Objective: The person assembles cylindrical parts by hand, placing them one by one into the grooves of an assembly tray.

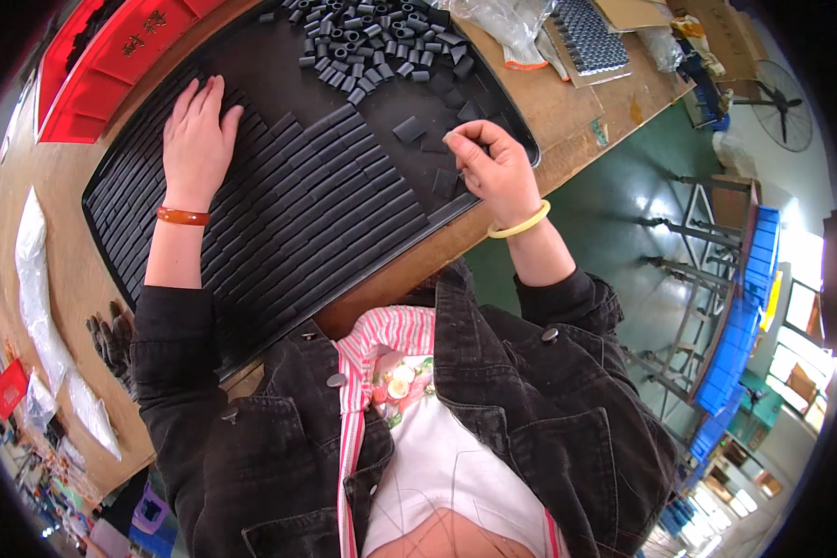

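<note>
Probably light and firm: small black tubes (372, 48)

Head view: heaped loose at 12 o'clock in a black tray (251, 60), with close rows of black pieces (330, 200) at 10 o'clock. Left hand (198, 139) spread flat over these; right hand (504, 177) at 1 o'clock, thumb and forefinger tips together, impossible to tell whether pinching anything. Likely stiff, hard to break, apt to roll; best grip lightly across the sides, mid-length.

I count one left hand (198, 149), one right hand (500, 170), two bracelets (521, 225), one black tray (265, 65), one fan (783, 107), and too many black tubes (355, 96) to number.
</note>
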`<move>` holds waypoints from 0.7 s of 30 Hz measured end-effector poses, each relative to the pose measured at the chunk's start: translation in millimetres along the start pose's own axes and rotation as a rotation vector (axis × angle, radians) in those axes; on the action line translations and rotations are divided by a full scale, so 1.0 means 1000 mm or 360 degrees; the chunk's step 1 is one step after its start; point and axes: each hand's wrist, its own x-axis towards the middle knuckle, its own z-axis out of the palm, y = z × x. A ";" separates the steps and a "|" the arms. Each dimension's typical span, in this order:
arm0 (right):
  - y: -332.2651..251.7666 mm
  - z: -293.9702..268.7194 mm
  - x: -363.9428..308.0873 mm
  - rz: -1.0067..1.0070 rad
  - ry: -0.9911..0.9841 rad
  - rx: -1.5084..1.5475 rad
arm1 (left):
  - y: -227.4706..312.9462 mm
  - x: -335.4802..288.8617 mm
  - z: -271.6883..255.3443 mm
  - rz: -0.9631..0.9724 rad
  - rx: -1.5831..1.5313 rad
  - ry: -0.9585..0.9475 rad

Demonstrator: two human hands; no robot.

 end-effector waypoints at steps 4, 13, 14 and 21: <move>-0.007 -0.006 0.008 -0.0265 0.0058 -0.0327 | 0.012 -0.015 0.010 -0.0005 -0.0112 -0.0037; 0.008 0.021 0.041 -0.1003 -0.0114 -0.1875 | 0.022 -0.022 -0.015 -0.0009 -0.0343 0.0122; 0.007 0.020 0.042 -0.0991 -0.0101 -0.1887 | 0.035 -0.019 -0.025 0.0002 -0.0360 0.0123; -0.010 0.030 0.033 -0.0690 -0.0295 -0.1272 | 0.107 -0.038 -0.096 0.0308 -0.0859 0.0105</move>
